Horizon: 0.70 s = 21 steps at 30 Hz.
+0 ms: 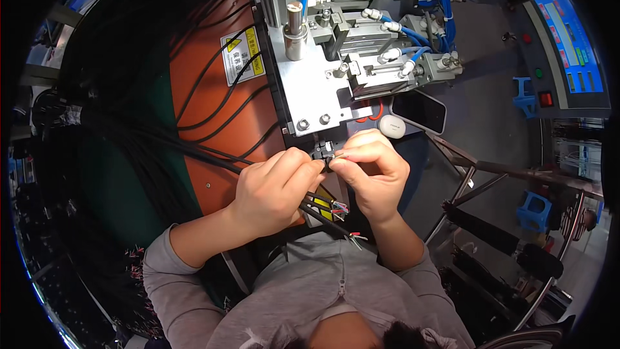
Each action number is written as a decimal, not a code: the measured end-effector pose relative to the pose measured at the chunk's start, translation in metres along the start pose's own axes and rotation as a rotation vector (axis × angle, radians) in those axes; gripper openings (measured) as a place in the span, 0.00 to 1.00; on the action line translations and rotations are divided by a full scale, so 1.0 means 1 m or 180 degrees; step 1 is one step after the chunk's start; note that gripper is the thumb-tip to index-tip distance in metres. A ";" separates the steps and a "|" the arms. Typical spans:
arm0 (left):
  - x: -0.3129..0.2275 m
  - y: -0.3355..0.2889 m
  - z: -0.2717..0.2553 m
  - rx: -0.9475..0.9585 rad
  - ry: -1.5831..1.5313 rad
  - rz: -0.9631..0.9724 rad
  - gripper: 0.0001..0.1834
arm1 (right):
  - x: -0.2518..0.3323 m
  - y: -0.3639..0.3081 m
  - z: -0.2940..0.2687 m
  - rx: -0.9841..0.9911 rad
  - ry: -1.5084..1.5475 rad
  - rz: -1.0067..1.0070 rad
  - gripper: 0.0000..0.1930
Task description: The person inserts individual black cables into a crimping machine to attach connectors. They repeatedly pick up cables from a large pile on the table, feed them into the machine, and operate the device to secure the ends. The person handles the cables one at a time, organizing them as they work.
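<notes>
My left hand (pixel 274 184) is closed around several black cables (pixel 219 160) that run in from the left. Below its fingers stick out cut cable ends (pixel 331 226), with thin red, white and other coloured inner wires (pixel 340 208) fanned out. My right hand (pixel 378 178) has thumb and forefinger pinched together close to the left fingertips. Something small and pale shows at that pinch, too small to name. Just beyond both sets of fingertips is a small dark fixture (pixel 323 150) with a light part on it, at the near edge of a metal machine (pixel 307 84).
Blue air tubes (pixel 445 0) and pneumatic cylinders (pixel 381 45) top the machine. To its right lie a white rounded case (pixel 391 126) and a phone (pixel 420 111). A control screen (pixel 568 42) stands far right. More black cables cross the orange-brown surface (pixel 206 106) at left.
</notes>
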State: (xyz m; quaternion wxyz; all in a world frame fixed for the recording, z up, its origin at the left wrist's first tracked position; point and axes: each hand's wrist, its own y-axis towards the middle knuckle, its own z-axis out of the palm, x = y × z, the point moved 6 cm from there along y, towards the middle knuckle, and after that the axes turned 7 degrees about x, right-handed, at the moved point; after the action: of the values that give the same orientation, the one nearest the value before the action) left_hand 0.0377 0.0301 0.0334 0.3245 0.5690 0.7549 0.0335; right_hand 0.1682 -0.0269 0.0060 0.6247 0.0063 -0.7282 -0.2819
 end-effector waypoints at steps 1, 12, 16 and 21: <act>0.001 -0.001 0.001 0.0020 0.0007 -0.0027 0.08 | 0.006 0.000 0.000 -0.0017 -0.0473 -0.0235 0.09; -0.007 -0.004 0.003 0.0054 0.0614 0.0246 0.16 | -0.009 -0.002 -0.010 0.0670 -0.0419 0.0936 0.06; -0.009 -0.006 0.007 0.0169 0.0954 0.0327 0.18 | -0.027 -0.011 -0.016 0.0715 0.0466 0.1315 0.05; -0.009 -0.005 0.017 0.0307 0.1094 0.0271 0.19 | -0.022 -0.003 -0.017 0.0639 -0.0997 0.0688 0.03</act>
State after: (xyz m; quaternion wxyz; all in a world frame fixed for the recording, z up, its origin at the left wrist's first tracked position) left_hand 0.0435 0.0149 0.0221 0.1614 0.6012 0.7752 0.1077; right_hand 0.1875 -0.0282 -0.0141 0.5268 -0.0535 -0.8372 -0.1369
